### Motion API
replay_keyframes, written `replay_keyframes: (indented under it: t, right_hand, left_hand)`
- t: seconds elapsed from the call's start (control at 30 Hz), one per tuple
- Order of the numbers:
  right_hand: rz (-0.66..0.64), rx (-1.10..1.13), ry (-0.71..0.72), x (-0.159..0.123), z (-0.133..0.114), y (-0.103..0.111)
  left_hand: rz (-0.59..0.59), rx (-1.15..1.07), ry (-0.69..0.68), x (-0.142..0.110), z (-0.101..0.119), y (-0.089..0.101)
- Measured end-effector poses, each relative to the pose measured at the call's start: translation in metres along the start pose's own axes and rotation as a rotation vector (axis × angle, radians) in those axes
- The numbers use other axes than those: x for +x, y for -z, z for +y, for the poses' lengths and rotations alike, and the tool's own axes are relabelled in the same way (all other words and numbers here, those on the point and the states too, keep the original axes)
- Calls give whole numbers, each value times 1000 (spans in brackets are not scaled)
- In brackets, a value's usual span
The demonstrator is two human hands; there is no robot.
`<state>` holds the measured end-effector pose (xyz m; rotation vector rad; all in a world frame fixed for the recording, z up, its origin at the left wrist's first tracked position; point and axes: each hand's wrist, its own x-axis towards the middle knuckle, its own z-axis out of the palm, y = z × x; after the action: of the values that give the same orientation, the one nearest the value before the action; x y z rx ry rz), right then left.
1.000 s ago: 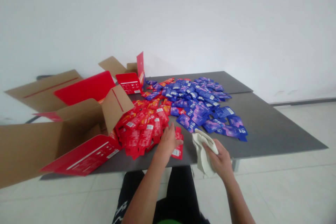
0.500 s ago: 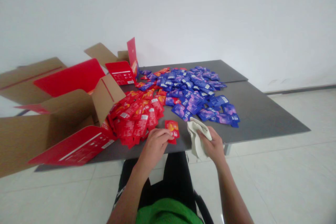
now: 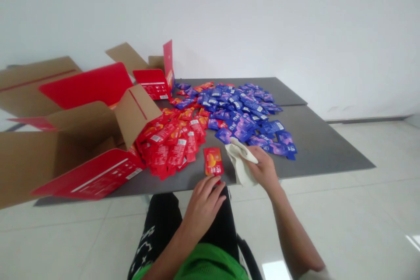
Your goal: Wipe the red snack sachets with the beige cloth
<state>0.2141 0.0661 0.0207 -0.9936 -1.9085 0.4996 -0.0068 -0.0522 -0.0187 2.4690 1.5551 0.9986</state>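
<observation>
My left hand (image 3: 204, 210) is open, fingers a bit curled — the tips sit right at the near end of a red foil packet (image 3: 213, 162). The packet lies long way pointing away from me, close to the front edge of the table (image 3: 323, 151). My right hand (image 3: 264, 168) pinches a white cloth (image 3: 239, 166) — it's farther off.

An open brown cardboard box (image 3: 65, 153) sits at the grey worktop's (image 3: 321, 148) left edge; red foil sachets (image 3: 170, 144) heap beside it, blue foil sachets (image 3: 239, 113) lie right of them, one red sachet (image 3: 213, 162) near the front edge.
</observation>
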Motion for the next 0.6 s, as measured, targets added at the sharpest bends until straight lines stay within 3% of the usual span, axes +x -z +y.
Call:
replay_keyframes:
  t: [0.13,0.23,0.33,0.47,0.6]
  right_hand:
    - [-340,-117,179,13,-20,-23]
    - [-586,-225,243,18,-19,-49]
    - [-614,-301,197,39,-5,-66]
    - [-589,-486,98,77,5,-67]
    - [-574,-457,130,67,-9,-55]
  left_hand:
    - [83,-37,47,-9,-2,-9]
    - [84,-48,82,-13,-5,-14]
    - [104,-56,88,-14,-7,-20]
    - [133,-61,116,-15,-7,-25]
    - [123,-62,131,-16,-6,-27]
